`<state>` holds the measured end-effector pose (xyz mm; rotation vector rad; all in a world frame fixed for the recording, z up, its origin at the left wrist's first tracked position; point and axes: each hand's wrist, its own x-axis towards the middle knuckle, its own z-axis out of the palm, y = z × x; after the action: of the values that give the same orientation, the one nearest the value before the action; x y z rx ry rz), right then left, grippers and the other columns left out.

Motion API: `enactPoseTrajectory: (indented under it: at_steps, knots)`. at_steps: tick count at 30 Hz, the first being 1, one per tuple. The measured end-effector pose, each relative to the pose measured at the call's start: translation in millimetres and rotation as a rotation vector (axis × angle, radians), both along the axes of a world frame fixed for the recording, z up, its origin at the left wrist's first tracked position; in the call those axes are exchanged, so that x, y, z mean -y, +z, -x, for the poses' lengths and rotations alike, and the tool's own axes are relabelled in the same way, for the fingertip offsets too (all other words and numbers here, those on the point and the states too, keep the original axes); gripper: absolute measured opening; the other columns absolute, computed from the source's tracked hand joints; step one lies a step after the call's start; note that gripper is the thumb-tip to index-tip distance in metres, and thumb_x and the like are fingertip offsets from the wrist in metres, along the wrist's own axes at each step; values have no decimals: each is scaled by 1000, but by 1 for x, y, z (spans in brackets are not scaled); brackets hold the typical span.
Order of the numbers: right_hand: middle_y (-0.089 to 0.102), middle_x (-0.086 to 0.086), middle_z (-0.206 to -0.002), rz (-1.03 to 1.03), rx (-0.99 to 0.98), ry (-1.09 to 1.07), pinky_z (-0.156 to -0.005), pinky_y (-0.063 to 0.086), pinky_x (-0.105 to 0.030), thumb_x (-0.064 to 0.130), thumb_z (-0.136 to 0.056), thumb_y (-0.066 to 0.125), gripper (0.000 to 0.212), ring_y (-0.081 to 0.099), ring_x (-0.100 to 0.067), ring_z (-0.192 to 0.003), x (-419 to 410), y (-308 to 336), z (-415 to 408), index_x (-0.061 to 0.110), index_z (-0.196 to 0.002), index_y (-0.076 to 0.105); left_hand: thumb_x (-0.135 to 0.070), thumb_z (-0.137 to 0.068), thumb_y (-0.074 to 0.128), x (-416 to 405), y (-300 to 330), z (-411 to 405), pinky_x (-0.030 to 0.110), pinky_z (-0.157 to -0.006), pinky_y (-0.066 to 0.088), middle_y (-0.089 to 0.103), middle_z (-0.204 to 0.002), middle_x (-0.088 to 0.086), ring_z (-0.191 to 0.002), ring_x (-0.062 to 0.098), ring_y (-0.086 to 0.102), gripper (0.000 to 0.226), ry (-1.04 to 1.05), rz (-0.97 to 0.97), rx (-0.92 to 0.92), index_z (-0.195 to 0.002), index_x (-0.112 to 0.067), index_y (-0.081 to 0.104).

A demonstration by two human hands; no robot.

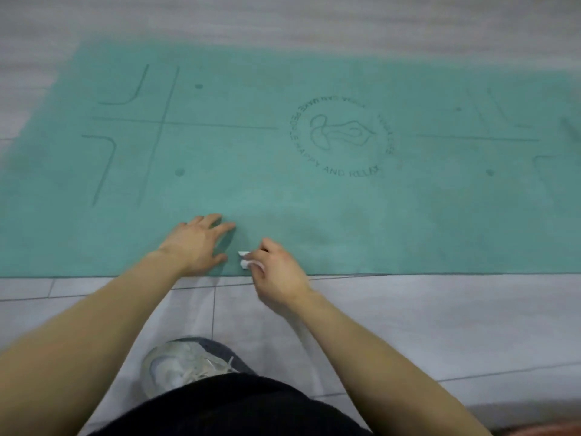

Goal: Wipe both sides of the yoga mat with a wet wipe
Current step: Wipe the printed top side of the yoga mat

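We see a flat teal-green rubber yoga mat [314, 190] spread across a floor of pale grey tiles [440, 325], its long near edge running left to right just ahead of us. The printed side faces up: dark guide lines and dots lie toward the left end, further lines toward the right end, and a round emblem [341, 136] with ring lettering sits right of centre.

Our left hand [195, 243] lies palm down on the mat, close to the near edge. Its fingers [220, 228] are released and spread, pressing flat against the mat and holding nothing.

Our right hand [276, 269] sits just beside the left hand, to its right, over the same near strip of the mat. Its fingers are clenched around a small crumpled white wet wipe [244, 259], of which only a bunched end shows at the fingertips. The wipe is at the mat, near its near edge; we cannot tell whether it presses on the mat or hangs just above it.

Both bare forearms reach forward from the bottom of the view. Below them we see a light grey laced sports shoe [185, 363] standing on the tiles, well short of the mat edge, and a black garment [239, 407] at the bottom centre.
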<state>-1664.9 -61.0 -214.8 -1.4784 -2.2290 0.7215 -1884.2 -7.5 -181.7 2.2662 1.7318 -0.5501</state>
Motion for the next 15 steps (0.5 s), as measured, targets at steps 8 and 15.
enactPoseTrajectory:
  at_steps: [8,15]
  knots:
    - [59,-13,-112,-63,13,-938,-92,45,-37,13,-99,62,22,64,-38,-99,-17,-6,-145,7,-118,72,-70,-75,70,-16,13,-14,44,-105,50,40,-147,-5,-135,23,42,86,10,-3,58,-151,-47,38]
    - [49,-6,-113,-112,168,306,-85,54,-43,7,-88,67,53,53,-28,-107,-59,-11,19,16,-139,55,-66,-82,72,-59,29,-16,44,-97,55,53,-130,0,-124,27,59,72,47,49,70,-144,-38,49]
